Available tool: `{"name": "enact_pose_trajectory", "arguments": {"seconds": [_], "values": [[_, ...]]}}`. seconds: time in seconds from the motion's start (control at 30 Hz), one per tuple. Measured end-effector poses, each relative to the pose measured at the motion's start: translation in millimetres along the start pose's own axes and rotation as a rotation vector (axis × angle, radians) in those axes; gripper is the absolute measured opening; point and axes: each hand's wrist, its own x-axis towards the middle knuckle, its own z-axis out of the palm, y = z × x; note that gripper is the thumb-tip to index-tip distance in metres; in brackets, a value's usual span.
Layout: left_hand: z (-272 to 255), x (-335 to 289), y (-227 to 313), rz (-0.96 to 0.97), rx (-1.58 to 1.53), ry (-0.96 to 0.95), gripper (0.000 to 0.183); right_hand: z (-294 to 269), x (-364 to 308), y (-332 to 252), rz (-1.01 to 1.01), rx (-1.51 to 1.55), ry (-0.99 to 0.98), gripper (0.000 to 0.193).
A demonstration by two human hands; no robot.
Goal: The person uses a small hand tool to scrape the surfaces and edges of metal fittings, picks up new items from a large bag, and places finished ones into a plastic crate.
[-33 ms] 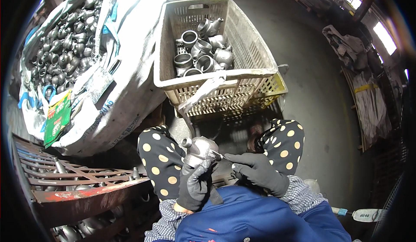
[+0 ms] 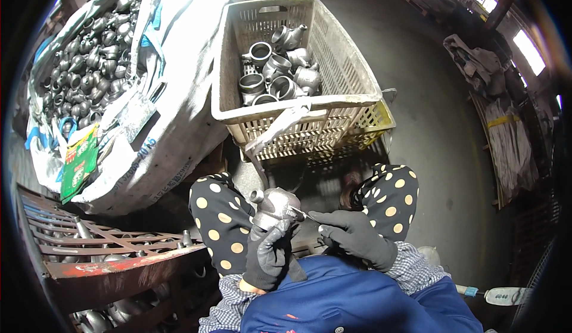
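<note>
The left hand (image 2: 268, 257), fingers grasping the metal casting (image 2: 276, 205), should brace it while the right hand (image 2: 358, 239), fingers pinching a slim tool (image 2: 305, 215), steers lightly from four o'clock.

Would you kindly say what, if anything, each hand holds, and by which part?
The left hand grips a metal casting by its near side; the right hand holds a thin tool, its gripped part hidden.

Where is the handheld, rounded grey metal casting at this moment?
In the head view, the grey metal casting sits just below and left of centre, held in the dark-gloved left hand, between the black polka-dot trouser knees, nearer the left.
</note>
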Motion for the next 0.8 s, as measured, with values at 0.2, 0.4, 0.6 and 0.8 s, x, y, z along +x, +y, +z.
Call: {"name": "enact_pose_trajectory", "arguments": {"seconds": [0.2, 0.4, 0.6, 0.8], "values": [[6, -1, 1, -0.029, 0.092, 0.068, 0.034, 7, -2, -1, -0.085, -0.211, 0.043, 0.036], [15, -3, 8, 0.003, 0.151, 0.035, 0.033, -2, 1, 0, -0.024, -0.08, -0.051, 0.037], [13, 2, 17, 0.029, 0.167, 0.023, 0.034, -27, 8, -10, -0.187, -0.095, -0.031, 0.041], [24, -1, 29, -0.046, 0.193, 0.022, 0.033, -38, 15, -11, -0.376, -0.475, -0.052, 0.047]]}}
